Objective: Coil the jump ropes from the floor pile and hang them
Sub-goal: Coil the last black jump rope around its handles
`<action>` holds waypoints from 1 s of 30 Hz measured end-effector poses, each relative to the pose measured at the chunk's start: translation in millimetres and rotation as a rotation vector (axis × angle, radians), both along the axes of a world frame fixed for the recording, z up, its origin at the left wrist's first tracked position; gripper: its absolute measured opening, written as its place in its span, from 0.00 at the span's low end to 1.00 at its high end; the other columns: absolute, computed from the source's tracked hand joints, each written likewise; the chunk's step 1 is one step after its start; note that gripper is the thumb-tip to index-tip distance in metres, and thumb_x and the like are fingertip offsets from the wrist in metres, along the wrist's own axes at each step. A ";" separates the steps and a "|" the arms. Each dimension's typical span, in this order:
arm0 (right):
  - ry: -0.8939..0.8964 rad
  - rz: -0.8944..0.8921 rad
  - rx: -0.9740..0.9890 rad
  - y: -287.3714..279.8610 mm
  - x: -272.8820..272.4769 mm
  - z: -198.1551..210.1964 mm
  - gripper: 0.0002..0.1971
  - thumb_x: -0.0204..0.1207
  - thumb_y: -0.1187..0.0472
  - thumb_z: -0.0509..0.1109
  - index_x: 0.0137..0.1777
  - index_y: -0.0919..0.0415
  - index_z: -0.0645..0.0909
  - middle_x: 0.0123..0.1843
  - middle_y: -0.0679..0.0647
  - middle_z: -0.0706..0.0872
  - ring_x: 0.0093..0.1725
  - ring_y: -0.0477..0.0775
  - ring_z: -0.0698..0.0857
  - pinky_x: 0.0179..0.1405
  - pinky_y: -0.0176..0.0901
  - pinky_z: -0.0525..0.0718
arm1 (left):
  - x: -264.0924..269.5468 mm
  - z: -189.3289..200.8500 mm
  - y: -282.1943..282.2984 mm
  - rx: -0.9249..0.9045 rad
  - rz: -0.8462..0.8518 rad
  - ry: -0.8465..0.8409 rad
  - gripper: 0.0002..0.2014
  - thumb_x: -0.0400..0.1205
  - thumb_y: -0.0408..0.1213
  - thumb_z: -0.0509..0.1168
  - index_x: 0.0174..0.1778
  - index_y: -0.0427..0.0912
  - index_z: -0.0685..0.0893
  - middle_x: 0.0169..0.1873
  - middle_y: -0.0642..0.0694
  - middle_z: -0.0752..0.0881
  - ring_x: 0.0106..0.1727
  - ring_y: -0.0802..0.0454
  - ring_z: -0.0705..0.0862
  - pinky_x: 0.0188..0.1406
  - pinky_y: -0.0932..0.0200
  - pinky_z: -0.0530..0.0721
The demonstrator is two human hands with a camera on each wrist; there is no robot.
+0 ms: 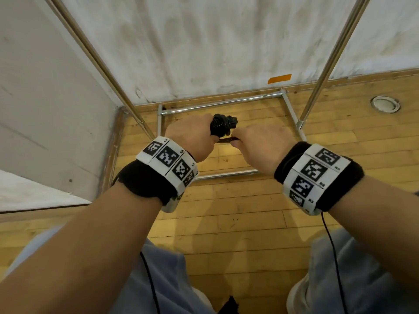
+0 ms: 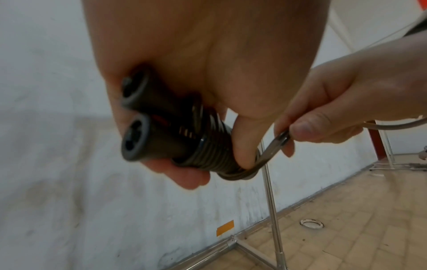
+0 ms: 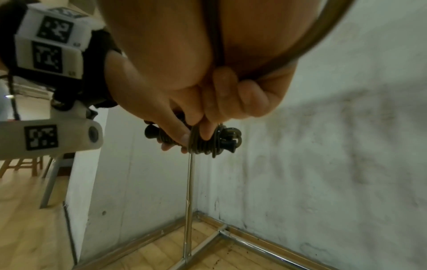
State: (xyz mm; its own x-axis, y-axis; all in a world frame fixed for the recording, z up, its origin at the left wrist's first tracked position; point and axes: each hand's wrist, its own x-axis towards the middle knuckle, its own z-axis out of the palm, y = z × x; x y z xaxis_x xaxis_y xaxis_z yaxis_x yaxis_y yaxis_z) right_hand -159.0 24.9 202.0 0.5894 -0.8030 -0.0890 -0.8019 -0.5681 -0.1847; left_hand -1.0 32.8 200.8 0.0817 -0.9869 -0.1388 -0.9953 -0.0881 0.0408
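A black jump rope (image 1: pixel 223 126) is wound in tight turns round its two black handles (image 2: pixel 138 126). My left hand (image 1: pixel 192 137) grips this bundle, thumb pressed on the coil (image 2: pixel 212 155). My right hand (image 1: pixel 260 143), just to the right, pinches a doubled strand of the rope (image 2: pixel 277 142) between thumb and forefinger, close against the coil. In the right wrist view the wound bundle (image 3: pixel 208 140) shows past my right fingers (image 3: pixel 221 95), and loose rope (image 3: pixel 323 31) runs up across the palm.
A chrome pipe rack stands against the white wall (image 1: pixel 226 41): two uprights (image 1: pixel 328 57) and a floor frame (image 1: pixel 222 103) on the wooden floor. An orange tape patch (image 1: pixel 279 78) is on the wall, a round floor fitting (image 1: pixel 385 104) to the right.
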 end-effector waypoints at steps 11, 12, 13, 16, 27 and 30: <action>-0.251 0.058 0.305 -20.3 -26.7 37.2 0.04 0.74 0.58 0.72 0.42 0.49 0.89 0.33 0.40 0.85 0.32 0.40 0.80 0.29 0.31 0.73 | -17.9 6.9 21.3 0.142 -0.302 0.214 0.13 0.77 0.50 0.65 0.56 0.54 0.76 0.41 0.55 0.83 0.43 0.52 0.83 0.42 0.52 0.84; -0.296 0.047 0.326 -22.1 -27.8 39.3 0.04 0.74 0.58 0.73 0.41 0.48 0.89 0.30 0.40 0.85 0.30 0.38 0.81 0.27 0.27 0.73 | -18.8 8.2 22.0 0.125 -0.309 0.248 0.15 0.76 0.56 0.65 0.54 0.55 0.77 0.39 0.56 0.83 0.41 0.54 0.82 0.40 0.54 0.83; -0.361 0.034 0.351 -24.3 -28.9 41.2 0.04 0.74 0.58 0.73 0.41 0.49 0.89 0.27 0.40 0.85 0.27 0.36 0.80 0.24 0.24 0.73 | -19.6 10.3 21.8 0.092 -0.314 0.275 0.18 0.74 0.64 0.64 0.52 0.57 0.78 0.36 0.57 0.83 0.39 0.56 0.82 0.37 0.56 0.81; -0.555 -0.002 0.460 -29.6 -32.5 46.5 0.03 0.73 0.61 0.74 0.41 0.55 0.90 0.20 0.40 0.82 0.20 0.37 0.77 0.20 0.22 0.71 | -21.4 17.9 20.3 0.001 -0.302 0.327 0.19 0.72 0.70 0.62 0.47 0.61 0.80 0.28 0.59 0.82 0.32 0.61 0.81 0.31 0.58 0.77; -0.863 -0.018 0.650 -40.7 -39.1 43.5 0.12 0.64 0.43 0.76 0.28 0.50 0.88 0.24 0.45 0.85 0.25 0.39 0.82 0.26 0.29 0.78 | -27.8 50.2 33.5 -0.051 -0.264 0.870 0.21 0.64 0.64 0.70 0.37 0.49 0.85 0.26 0.47 0.84 0.27 0.51 0.83 0.29 0.47 0.83; -0.819 -0.204 0.583 -41.4 -32.1 34.3 0.19 0.78 0.67 0.67 0.27 0.51 0.73 0.12 0.41 0.76 0.19 0.29 0.78 0.23 0.24 0.75 | -29.5 53.0 33.9 -0.067 -0.220 1.056 0.19 0.67 0.58 0.73 0.44 0.46 0.85 0.23 0.51 0.84 0.24 0.52 0.84 0.22 0.55 0.80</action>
State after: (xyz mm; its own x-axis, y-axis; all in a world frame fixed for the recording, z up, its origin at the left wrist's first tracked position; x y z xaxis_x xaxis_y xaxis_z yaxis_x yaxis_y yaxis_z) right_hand -191.0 -16.5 236.3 0.5017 -0.8554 -0.1288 -0.3765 -0.0819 -0.9228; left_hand -30.6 66.6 253.7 -0.2280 -0.9735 0.0199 -0.4478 0.1230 0.8857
